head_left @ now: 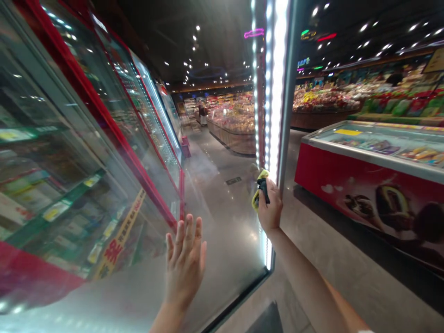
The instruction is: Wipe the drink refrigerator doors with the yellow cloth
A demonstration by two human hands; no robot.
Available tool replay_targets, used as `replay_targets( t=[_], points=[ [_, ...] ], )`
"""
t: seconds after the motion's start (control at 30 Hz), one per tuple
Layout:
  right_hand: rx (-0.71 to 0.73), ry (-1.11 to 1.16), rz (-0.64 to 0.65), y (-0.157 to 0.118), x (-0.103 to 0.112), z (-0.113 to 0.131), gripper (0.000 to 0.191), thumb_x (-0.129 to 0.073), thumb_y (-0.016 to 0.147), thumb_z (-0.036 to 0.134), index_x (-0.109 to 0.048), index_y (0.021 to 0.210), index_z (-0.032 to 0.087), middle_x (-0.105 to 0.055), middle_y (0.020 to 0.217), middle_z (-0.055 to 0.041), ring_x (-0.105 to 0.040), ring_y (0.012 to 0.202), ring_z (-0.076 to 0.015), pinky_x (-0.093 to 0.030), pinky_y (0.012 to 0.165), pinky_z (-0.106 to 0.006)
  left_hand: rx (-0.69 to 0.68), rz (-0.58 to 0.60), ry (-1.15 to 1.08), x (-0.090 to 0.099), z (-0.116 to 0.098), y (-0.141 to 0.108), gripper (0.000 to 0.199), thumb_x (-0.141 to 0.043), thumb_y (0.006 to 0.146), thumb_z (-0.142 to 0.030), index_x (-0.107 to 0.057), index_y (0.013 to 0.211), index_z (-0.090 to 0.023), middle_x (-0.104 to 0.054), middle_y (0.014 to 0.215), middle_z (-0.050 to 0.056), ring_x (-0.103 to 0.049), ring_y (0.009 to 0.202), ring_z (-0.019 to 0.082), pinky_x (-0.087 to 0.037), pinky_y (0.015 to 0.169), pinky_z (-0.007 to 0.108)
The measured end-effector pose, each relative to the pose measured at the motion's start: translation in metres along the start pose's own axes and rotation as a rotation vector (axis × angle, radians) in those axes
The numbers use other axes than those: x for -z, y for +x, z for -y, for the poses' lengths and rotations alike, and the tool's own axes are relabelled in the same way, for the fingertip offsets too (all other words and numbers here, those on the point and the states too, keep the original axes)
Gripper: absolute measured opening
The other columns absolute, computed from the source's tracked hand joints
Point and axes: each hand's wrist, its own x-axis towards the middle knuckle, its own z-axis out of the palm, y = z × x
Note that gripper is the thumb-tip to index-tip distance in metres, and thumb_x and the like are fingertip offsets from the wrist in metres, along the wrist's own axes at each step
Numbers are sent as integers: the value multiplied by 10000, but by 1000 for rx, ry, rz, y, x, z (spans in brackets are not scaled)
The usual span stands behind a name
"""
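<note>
A glass door [222,259] of a display cooler stands before me, with a bright LED strip [277,92] up its right edge. My right hand [272,208] grips a folded yellow and dark cloth [263,185] at the glass beside that strip. Lower and to the left, my left hand [185,263] is open, its fingers stretched upward and palm toward the glass. Whether its palm touches the pane, I cannot tell.
Red-framed coolers [114,134] with stocked shelves line the left. A red chest freezer [367,180] with packaged goods stands at right. Produce displays [232,120] lie beyond the glass, and a person [202,112] is far back in the aisle.
</note>
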Motion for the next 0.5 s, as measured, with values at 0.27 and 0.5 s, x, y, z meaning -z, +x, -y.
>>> replay_targets(
  t=[0.27,0.5],
  points=[
    [393,-83,203,-44,0,-45,642,-519,1013,321,-318,1617,233,-418,1624,-143,-337,1537,-318,-369,1219,-583,-25,-96,-37,-28,-7,-1,847,-614,959,-255,-121,1643,-343,-215,1706,4,-159,1579,254,-38,1316,511],
    [307,-85,-32,-10,-12,-28,558,-392,1052,271,-334,1604,216,-405,1627,-145,-322,1546,-275,-248,1266,-581,-111,-148,37,-30,7,10,858,-625,952,-283,-118,1640,-359,-226,1705,-20,-220,1561,260,-68,1320,470]
  ],
)
